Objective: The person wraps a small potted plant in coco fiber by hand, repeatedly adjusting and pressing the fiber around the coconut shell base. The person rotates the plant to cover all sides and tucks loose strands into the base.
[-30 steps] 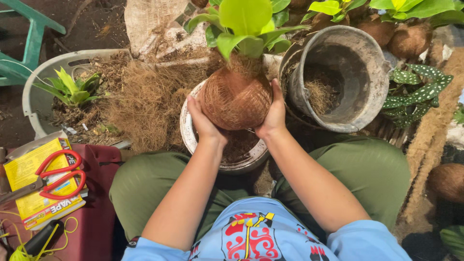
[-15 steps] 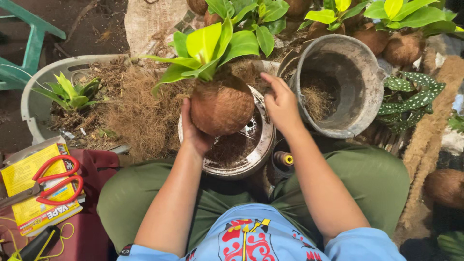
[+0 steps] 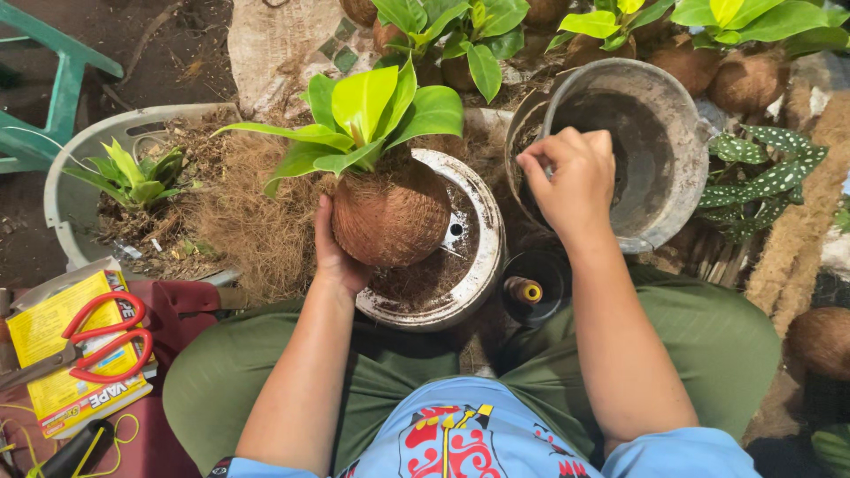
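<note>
The left hand (image 3: 341, 257) cups the fibre-wrapped plant ball (image 3: 391, 219) from its left side over the white basin (image 3: 482, 257), a crumbly, probably hefty lump best held low, while the right hand (image 3: 571, 177) pinches its fingertips, on what cannot be told, over the grey bucket (image 3: 682, 133).

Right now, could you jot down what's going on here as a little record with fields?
Left hand: left hand cups the fibre ball from the side
Plant: leafy plant growing out of the ball's top
Under the ball: white bowl holding dark soil
Right hand: right hand raised over the grey bucket, fingertips pinched; what they hold cannot be made out
On the left: red scissors lying on a yellow box
Between the knees: spool
</note>
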